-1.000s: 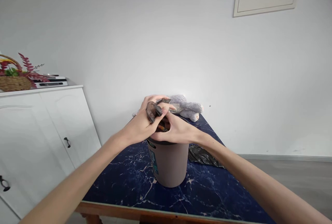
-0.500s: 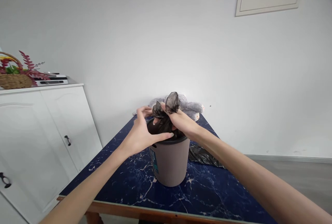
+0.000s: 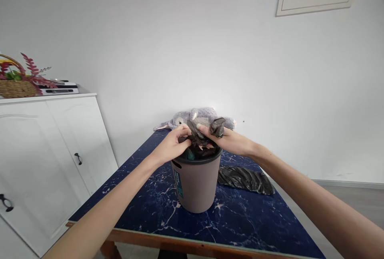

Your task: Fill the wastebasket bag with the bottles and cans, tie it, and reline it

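Note:
A taupe trash bin (image 3: pixel 198 187) with a dark rim stands upright on the blue marbled table (image 3: pixel 144 211). Above its mouth, a black plastic bag (image 3: pixel 196 133) is bunched up, part of it hanging down inside. My right hand (image 3: pixel 225 139) is closed round the gathered bag, with a tuft sticking out over the thumb. At the bin's left rim my left hand (image 3: pixel 177 143) pinches the bag's edge between thumb and fingers. Something teal shows just inside the bin. Another black plastic bag (image 3: pixel 246 179) lies flat on the table to the right of the bin.
A grey plush toy (image 3: pixel 207 113) lies at the table's far end against the wall. On the left, a white cabinet (image 3: pixel 57 163) carries a wicker basket (image 3: pixel 18 89) with artificial plants and a white device (image 3: pixel 61 89).
My right hand has shifted right with the bunched bag. My left hand has gone from spread over the rim to a pinch. The bin's inside and the plush toy show more.

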A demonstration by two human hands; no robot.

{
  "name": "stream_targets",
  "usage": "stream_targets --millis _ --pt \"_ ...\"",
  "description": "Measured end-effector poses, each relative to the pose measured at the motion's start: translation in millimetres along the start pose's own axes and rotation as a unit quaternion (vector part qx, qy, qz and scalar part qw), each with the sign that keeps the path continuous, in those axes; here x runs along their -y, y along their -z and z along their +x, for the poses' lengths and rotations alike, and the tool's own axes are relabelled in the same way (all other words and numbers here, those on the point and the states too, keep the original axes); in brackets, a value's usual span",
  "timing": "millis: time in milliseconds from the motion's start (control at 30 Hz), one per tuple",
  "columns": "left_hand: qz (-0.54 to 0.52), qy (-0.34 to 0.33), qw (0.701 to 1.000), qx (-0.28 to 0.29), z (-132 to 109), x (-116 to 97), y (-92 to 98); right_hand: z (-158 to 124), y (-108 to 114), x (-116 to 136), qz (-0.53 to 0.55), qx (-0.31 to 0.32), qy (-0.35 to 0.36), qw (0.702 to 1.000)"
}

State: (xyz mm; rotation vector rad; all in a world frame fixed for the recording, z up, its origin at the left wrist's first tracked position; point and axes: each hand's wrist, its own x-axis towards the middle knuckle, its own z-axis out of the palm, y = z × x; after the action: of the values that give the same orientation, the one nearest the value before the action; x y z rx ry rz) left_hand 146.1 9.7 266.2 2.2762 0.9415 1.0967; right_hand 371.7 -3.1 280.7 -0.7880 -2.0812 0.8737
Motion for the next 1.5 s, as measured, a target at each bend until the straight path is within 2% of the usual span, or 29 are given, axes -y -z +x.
stream_targets --millis 167,267,400,500,600,700,767,800,933,1100,1233,1500 --pt "-0.158 0.086 0.983 0.037 1 -1 7.3 0 4 2 -0.02 0.031 0.05 0.998" --pt "-0.178 0.108 0.977 0.043 0 -3 9.0 -1 8 3 -0.056 0.043 0.056 0.996" --pt "-0.129 0.116 0.984 0.031 1 -5 6.9 -1 9 -5 -0.153 -0.035 0.09 0.984" --pt "-0.101 0.114 0.988 0.021 1 -5 3.4 3 4 -14 -0.259 -0.089 0.153 0.95" --pt "-0.077 0.095 0.992 0.021 1 -4 1.8 7 -3 -22 -0.394 -0.142 0.162 0.893" --pt "-0.069 0.073 0.992 0.073 0 -2 4.5 10 -12 -27 -0.516 -0.188 0.155 0.821" --pt "-0.079 0.09 0.988 0.1 0 0 7.8 12 -18 -29 -0.553 -0.204 0.161 0.791" --pt "-0.092 0.11 0.985 0.092 1 1 9.3 12 -21 -30 -0.561 -0.209 0.168 0.783" --pt "-0.196 0.192 0.962 0.005 8 5 10.7 13 -29 -32 -0.562 -0.203 0.195 0.778" --pt "-0.313 0.211 0.925 -0.028 24 6 6.3 11 -31 -29 -0.568 -0.156 0.199 0.784" --pt "-0.328 0.225 0.914 -0.076 29 4 5.8 9 -27 -26 -0.573 -0.127 0.194 0.786" --pt "-0.305 0.241 0.915 -0.113 31 2 10.6 2 -20 -19 -0.604 -0.093 0.192 0.768"
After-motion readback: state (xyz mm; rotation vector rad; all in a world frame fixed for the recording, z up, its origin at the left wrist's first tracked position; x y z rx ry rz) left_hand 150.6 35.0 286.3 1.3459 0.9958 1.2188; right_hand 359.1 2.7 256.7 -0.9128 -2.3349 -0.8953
